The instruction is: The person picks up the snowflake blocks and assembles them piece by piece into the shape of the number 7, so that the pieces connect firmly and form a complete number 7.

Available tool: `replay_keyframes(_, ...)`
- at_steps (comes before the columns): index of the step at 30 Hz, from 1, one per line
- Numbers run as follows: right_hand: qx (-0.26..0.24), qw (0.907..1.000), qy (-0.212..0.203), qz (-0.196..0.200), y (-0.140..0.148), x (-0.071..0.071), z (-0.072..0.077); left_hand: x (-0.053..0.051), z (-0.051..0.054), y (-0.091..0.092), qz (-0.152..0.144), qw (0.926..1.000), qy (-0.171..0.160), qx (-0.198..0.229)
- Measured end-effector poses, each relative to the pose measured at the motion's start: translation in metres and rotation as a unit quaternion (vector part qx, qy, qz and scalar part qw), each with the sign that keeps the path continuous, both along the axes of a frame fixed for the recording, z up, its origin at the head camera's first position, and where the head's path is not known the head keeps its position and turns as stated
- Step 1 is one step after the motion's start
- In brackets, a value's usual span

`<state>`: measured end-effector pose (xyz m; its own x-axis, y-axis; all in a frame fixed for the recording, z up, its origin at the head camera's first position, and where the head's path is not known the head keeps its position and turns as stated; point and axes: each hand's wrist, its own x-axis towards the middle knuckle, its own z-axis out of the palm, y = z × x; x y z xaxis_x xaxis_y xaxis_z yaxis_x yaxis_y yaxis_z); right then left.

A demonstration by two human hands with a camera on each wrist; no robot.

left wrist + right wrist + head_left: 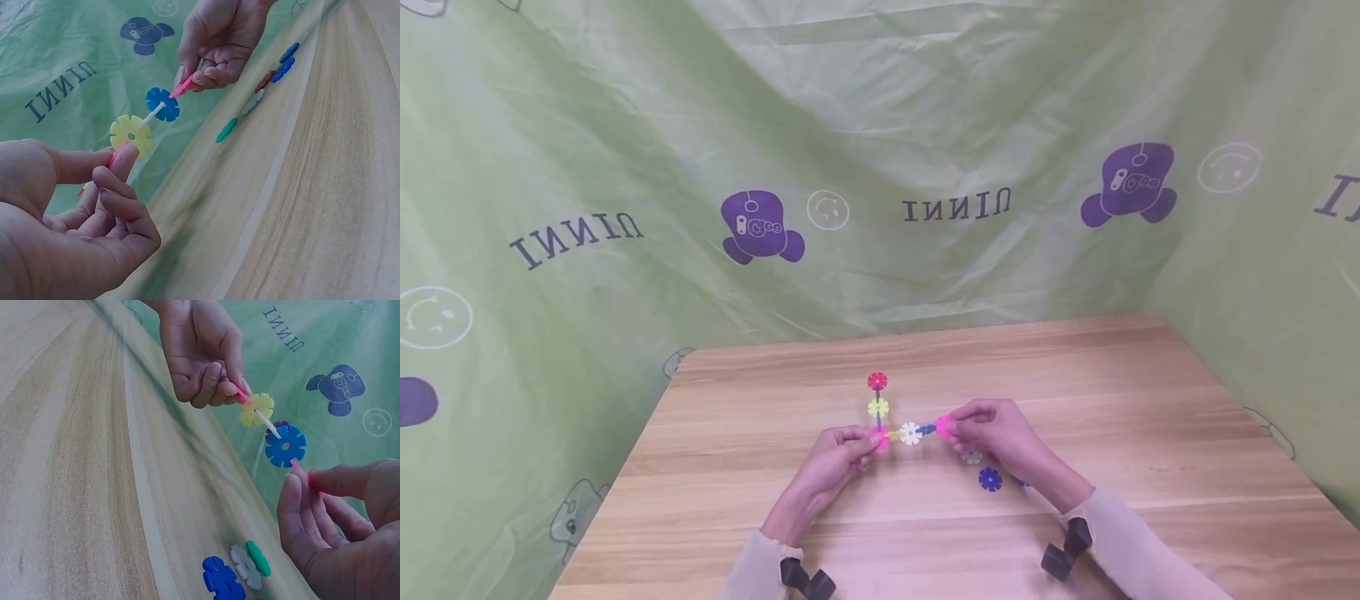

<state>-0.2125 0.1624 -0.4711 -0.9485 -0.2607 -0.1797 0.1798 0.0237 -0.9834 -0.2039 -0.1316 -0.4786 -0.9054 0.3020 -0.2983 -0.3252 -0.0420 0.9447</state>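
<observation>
A chain of notched plastic discs is held up between both hands. My left hand (831, 467) pinches a pink disc (881, 440) at one end of the row, and my right hand (1003, 437) pinches another pink disc (943, 426) at the other. Between them are a yellow disc (130, 135), a white disc (911, 433) and a blue disc (285, 446), joined edge to edge at differing angles. From the left pink disc a branch extends away, with a yellow disc (877, 407) and a red disc (877, 381) at its far end.
Loose discs lie on the wooden table (737, 392) near and below my right hand: a dark blue disc (990, 479), a green disc (227, 130), a grey-white disc (246, 566) and a reddish-brown disc (265, 80). A green printed cloth (865, 275) hangs behind the table.
</observation>
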Motion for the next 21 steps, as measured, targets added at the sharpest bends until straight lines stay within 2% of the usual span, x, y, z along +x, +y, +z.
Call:
replay_keyframes(4, 0.0, 1.0, -0.005, -0.006, 0.0, -0.0001, -0.0017, 0.0001, -0.0009, 0.0018, 0.0, 1.0, 0.004, -0.003)
replay_keyframes(16, -0.002, 0.9999, -0.005, 0.014, -0.0037, -0.0004, -0.003, 0.0005, 0.0007, 0.0037, 0.01, 0.9999, 0.002, -0.011)
replay_keyframes(21, 0.001, 0.9998, -0.014, 0.016, -0.0059, -0.0002, -0.0062, 0.0009, -0.0028, 0.0025, 0.009, 0.9998, 0.002, -0.019)
